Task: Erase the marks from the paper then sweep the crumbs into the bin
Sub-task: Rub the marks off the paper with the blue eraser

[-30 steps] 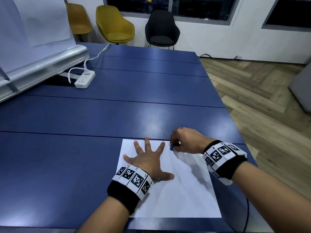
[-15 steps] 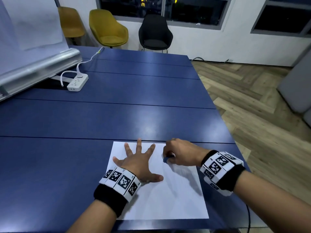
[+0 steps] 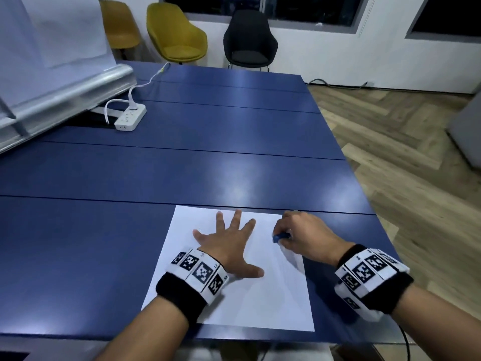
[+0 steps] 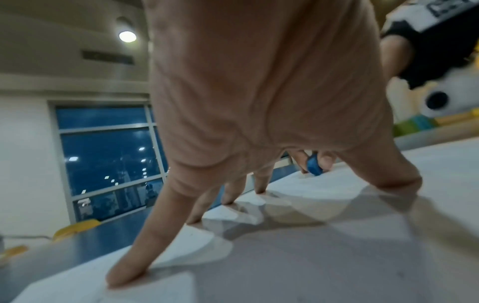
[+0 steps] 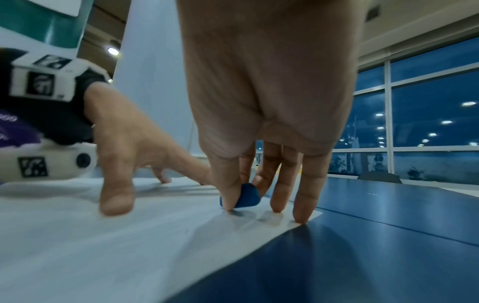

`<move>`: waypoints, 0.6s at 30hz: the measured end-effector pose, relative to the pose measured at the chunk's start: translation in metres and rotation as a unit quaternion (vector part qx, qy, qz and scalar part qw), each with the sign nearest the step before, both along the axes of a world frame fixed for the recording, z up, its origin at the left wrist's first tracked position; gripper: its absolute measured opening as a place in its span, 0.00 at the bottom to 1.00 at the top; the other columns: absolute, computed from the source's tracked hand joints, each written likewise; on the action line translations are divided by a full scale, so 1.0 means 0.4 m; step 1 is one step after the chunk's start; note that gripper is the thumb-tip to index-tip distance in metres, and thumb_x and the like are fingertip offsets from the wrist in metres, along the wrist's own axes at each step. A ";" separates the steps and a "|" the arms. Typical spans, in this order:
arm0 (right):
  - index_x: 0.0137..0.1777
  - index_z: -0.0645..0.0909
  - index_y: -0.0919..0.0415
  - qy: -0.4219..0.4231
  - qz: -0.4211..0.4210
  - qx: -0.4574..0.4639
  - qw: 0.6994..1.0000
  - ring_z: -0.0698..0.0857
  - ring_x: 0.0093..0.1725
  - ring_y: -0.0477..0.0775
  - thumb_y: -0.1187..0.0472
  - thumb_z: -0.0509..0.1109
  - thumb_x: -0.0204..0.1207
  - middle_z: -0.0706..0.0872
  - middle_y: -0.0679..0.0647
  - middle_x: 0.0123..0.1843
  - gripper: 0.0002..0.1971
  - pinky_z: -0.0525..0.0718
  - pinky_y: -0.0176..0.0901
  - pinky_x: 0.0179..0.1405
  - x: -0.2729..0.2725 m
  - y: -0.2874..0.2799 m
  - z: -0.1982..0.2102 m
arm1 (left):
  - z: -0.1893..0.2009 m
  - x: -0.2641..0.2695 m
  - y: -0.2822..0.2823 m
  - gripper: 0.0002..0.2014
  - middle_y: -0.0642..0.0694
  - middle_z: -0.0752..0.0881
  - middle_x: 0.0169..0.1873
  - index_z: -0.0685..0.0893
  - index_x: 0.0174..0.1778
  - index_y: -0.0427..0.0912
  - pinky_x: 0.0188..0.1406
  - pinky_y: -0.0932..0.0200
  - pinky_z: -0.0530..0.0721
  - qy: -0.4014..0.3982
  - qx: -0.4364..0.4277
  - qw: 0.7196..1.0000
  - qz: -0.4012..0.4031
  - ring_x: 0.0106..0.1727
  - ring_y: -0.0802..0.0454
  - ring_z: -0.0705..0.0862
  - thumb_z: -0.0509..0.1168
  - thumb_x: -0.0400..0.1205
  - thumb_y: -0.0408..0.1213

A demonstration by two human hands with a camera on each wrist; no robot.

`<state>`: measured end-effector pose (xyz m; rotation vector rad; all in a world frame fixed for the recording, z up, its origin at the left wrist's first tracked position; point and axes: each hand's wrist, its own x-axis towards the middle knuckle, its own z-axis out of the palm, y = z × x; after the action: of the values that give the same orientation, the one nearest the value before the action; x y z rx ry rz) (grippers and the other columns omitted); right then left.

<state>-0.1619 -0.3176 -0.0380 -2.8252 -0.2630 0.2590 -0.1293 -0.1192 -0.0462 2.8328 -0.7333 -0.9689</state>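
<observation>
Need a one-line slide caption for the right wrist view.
Right hand pinches blue eraser against paper; left hand braces it.

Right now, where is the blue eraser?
In the head view the eraser is pinched in the right hand, pressed on the paper near its far right corner, right of the left hand.

Both forearms are bare, and each wrist carries a black elastic band topped by a white band printed with square black-and-white markers: the left wristband (image 3: 194, 278) shows four markers in a row, the right wristband (image 3: 369, 278) several more wrapped round it. In the right wrist view, the unit under the left wrist is a rounded white housing (image 5: 51, 166) with a small dark round lens and a marker on its side. A thin black cable (image 3: 406, 342) hangs below the right forearm.
</observation>
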 end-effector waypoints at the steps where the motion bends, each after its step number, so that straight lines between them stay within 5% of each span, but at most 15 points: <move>1: 0.46 0.88 0.48 0.005 -0.003 0.004 1.000 0.84 0.46 0.50 0.58 0.70 0.73 0.84 0.45 0.46 0.07 0.83 0.48 0.45 0.009 0.003 0.005 | -0.005 -0.001 -0.001 0.58 0.54 0.28 0.85 0.38 0.86 0.61 0.71 0.12 0.52 -0.009 0.008 1.000 -0.005 0.85 0.39 0.31 0.70 0.71 0.70; 8: 0.49 0.87 0.53 -0.013 0.042 -0.015 0.999 0.78 0.54 0.50 0.55 0.72 0.75 0.82 0.48 0.46 0.06 0.79 0.48 0.43 0.099 0.049 0.021 | -0.013 0.010 -0.001 0.61 0.54 0.31 0.85 0.38 0.86 0.61 0.68 0.14 0.62 -0.040 0.020 0.999 -0.006 0.86 0.39 0.36 0.71 0.66 0.74; 12: 0.46 0.88 0.54 0.027 0.083 0.009 0.996 0.74 0.49 0.44 0.60 0.74 0.72 0.78 0.42 0.40 0.04 0.80 0.46 0.43 0.099 0.045 0.024 | -0.020 0.010 0.001 0.62 0.54 0.33 0.86 0.39 0.86 0.62 0.67 0.17 0.67 -0.057 0.023 0.998 -0.012 0.86 0.39 0.39 0.70 0.64 0.76; 18: 0.46 0.88 0.55 0.010 0.079 -0.036 0.996 0.79 0.48 0.50 0.57 0.74 0.72 0.75 0.41 0.37 0.05 0.76 0.45 0.42 0.142 0.049 0.034 | -0.014 0.003 -0.002 0.68 0.53 0.27 0.84 0.32 0.84 0.61 0.71 0.16 0.60 -0.043 0.037 0.998 -0.019 0.86 0.37 0.34 0.73 0.60 0.75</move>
<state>-0.1050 -0.2982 -0.0246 -2.8748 -0.4837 0.3370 -0.1281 -0.1201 -0.0519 2.9512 -0.7769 -0.9028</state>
